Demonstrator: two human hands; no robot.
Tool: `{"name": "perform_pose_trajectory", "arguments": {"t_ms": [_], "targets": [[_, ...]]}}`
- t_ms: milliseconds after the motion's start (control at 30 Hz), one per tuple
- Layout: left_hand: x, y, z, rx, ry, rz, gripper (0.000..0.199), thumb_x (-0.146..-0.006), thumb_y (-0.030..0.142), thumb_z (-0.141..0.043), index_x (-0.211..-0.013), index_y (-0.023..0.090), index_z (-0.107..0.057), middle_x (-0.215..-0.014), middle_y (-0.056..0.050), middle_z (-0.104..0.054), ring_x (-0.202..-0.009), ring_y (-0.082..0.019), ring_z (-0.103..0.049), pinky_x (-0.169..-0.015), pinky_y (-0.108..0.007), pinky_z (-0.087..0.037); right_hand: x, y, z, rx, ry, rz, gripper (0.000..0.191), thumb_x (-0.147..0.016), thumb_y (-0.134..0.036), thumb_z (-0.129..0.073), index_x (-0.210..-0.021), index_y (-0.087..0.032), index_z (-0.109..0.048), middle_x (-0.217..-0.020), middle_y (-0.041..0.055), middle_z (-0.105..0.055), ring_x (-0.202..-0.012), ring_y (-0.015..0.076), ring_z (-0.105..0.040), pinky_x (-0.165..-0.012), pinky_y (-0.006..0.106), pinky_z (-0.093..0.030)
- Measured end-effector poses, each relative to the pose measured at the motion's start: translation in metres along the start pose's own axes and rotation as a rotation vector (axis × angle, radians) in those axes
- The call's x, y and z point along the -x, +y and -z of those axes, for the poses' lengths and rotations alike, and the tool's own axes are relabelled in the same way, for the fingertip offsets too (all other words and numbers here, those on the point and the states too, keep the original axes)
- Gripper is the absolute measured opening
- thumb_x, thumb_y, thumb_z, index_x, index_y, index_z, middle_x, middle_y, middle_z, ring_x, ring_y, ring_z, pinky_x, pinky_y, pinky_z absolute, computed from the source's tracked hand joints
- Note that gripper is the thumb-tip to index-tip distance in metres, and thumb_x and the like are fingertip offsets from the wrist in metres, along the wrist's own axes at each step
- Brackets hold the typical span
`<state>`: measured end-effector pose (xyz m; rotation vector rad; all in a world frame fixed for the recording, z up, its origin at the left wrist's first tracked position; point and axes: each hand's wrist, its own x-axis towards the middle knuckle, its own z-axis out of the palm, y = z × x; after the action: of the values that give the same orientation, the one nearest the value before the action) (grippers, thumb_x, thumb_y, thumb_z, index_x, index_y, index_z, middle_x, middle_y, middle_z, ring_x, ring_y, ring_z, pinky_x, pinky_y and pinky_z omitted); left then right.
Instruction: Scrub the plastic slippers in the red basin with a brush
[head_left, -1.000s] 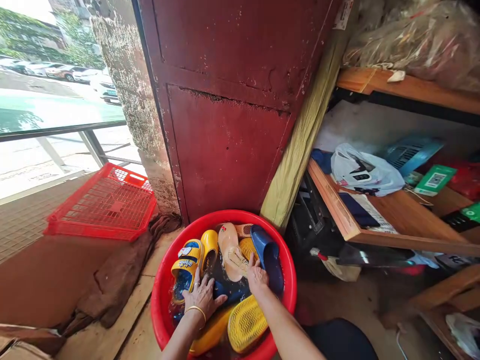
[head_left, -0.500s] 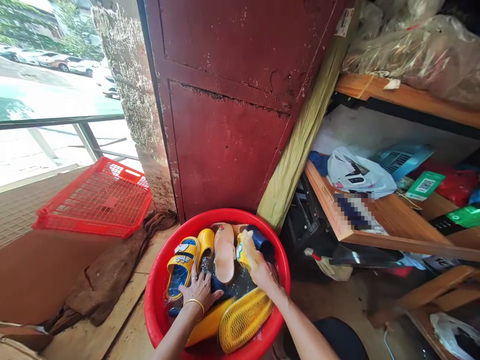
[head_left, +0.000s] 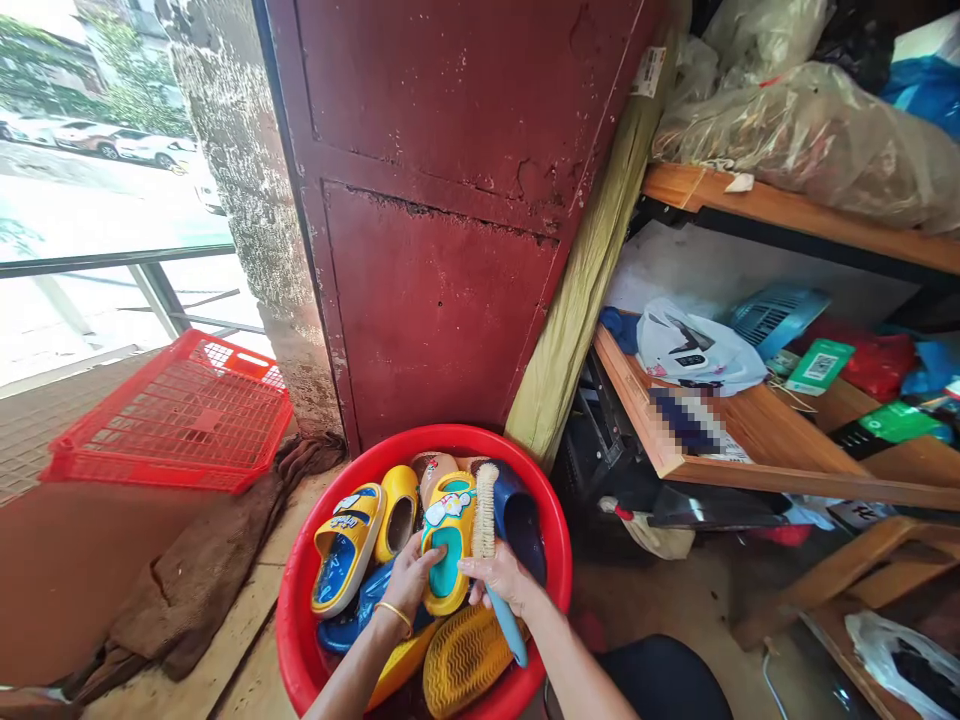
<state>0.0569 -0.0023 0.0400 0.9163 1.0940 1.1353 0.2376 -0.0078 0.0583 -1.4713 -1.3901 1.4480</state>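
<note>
Fingers of the left hand (head_left: 409,582) pinch one yellow-and-teal sandal (head_left: 448,550) near its heel end, thumb over the footbed, in the head view. The right hand's (head_left: 504,582) fingers are closed round one brush (head_left: 505,625), bristles up beside the sandal, blue handle slanting toward five o'clock. One bracelet (head_left: 394,616) circles the left wrist.

Both hands work over one red basin (head_left: 559,560). Taking it as a clock, I count seven more pieces: a yellow-and-blue sandal (head_left: 345,550) at ten, a plain yellow clog (head_left: 398,512) at eleven, a beige slipper (head_left: 433,468) at twelve, a navy slipper (head_left: 525,515) at two, a ridged yellow sole (head_left: 461,665) at five, a half-hidden yellow piece (head_left: 394,668) at seven, a blue slipper (head_left: 352,625) at eight. More may lie beneath; the overlap makes it hard to tell.

Across the room, one red crate (head_left: 172,420) sits at nine o'clock, a brown cloth (head_left: 180,580) at eight, a worn red door (head_left: 442,330) at twelve, a cluttered wooden shelf (head_left: 795,430) at three, a black seat (head_left: 660,680) at five.
</note>
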Motion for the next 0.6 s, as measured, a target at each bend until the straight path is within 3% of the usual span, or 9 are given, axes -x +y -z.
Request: {"name": "perform_pose_trajectory", "arguments": {"t_ms": [100,167,200,267,400,533,600], "targets": [[-0.006,-0.001,0.009,-0.111,0.161,-0.139,0.051,-0.070,0.045,-0.068,-0.113,0.019,-0.058,-0.098,-0.006,-0.075,-0.089,-0.027,-0.071,-0.083,-0.042,-0.057,0.005,-0.004,0.007,0.281,0.161,0.114,0.082,-0.079,-0.041,-0.072,-0.151,-0.023,-0.037,-0.124,0.0137,-0.068,-0.075,0.0213,-0.073,-0.058,0.031,-0.058],[-0.009,0.003,0.015,-0.262,0.205,-0.255,0.049,-0.070,0.045,-0.065,-0.112,0.019,-0.059,-0.103,-0.007,-0.074,-0.098,-0.029,-0.070,-0.089,-0.044,-0.055,0.007,-0.009,0.009,0.513,0.286,0.291,0.076,-0.089,-0.034,-0.063,-0.157,-0.024,-0.031,-0.140,0.0151,-0.059,-0.106,0.0266,-0.069,-0.083,0.036,-0.059],[-0.010,0.005,0.016,-0.334,0.211,-0.301,0.048,-0.070,0.044,-0.064,-0.111,0.019,-0.060,-0.104,-0.008,-0.074,-0.100,-0.030,-0.069,-0.091,-0.045,-0.054,0.008,-0.011,0.008,0.636,0.297,0.370,0.069,-0.093,-0.031,-0.057,-0.157,-0.026,-0.031,-0.141,0.0142,-0.059,-0.112,0.0271,-0.067,-0.089,0.037,-0.057],[-0.008,0.007,0.016,-0.454,0.224,-0.354,0.047,-0.071,0.042,-0.061,-0.113,0.020,-0.059,-0.106,-0.008,-0.074,-0.099,-0.030,-0.069,-0.092,-0.045,-0.053,0.009,-0.016,0.004,0.904,0.245,0.452,0.063,-0.097,-0.023,-0.046,-0.158,-0.031,-0.032,-0.132,0.0119,-0.063,-0.105,0.0264,-0.068,-0.086,0.035,-0.057],[-0.002,0.004,0.016,-0.560,0.257,-0.364,0.047,-0.071,0.037,-0.056,-0.115,0.022,-0.060,-0.105,-0.007,-0.075,-0.094,-0.028,-0.070,-0.089,-0.043,-0.053,0.012,-0.017,0.013,1.271,0.161,0.428,0.072,-0.094,-0.010,-0.042,-0.158,-0.042,-0.030,-0.120,0.0091,-0.065,-0.091,0.0229,-0.069,-0.074,0.030,-0.055],[-0.004,0.003,0.023,-0.499,0.343,-0.331,0.045,-0.071,0.044,-0.059,-0.109,0.021,-0.063,-0.100,-0.007,-0.075,-0.095,-0.030,-0.070,-0.089,-0.044,-0.054,0.021,-0.004,0.044,1.225,0.246,0.273,0.067,-0.094,-0.010,-0.041,-0.155,-0.038,-0.037,-0.116,0.0086,-0.067,-0.088,0.0213,-0.069,-0.077,0.030,-0.054],[-0.008,0.008,0.027,-0.436,0.434,-0.313,0.048,-0.070,0.051,-0.063,-0.107,0.020,-0.063,-0.098,-0.008,-0.074,-0.093,-0.030,-0.070,-0.086,-0.044,-0.055,0.029,0.004,0.047,1.141,0.280,0.252,0.061,-0.097,-0.014,-0.038,-0.155,-0.032,-0.040,-0.116,0.0097,-0.067,-0.090,0.0221,-0.069,-0.077,0.030,-0.054]]}}
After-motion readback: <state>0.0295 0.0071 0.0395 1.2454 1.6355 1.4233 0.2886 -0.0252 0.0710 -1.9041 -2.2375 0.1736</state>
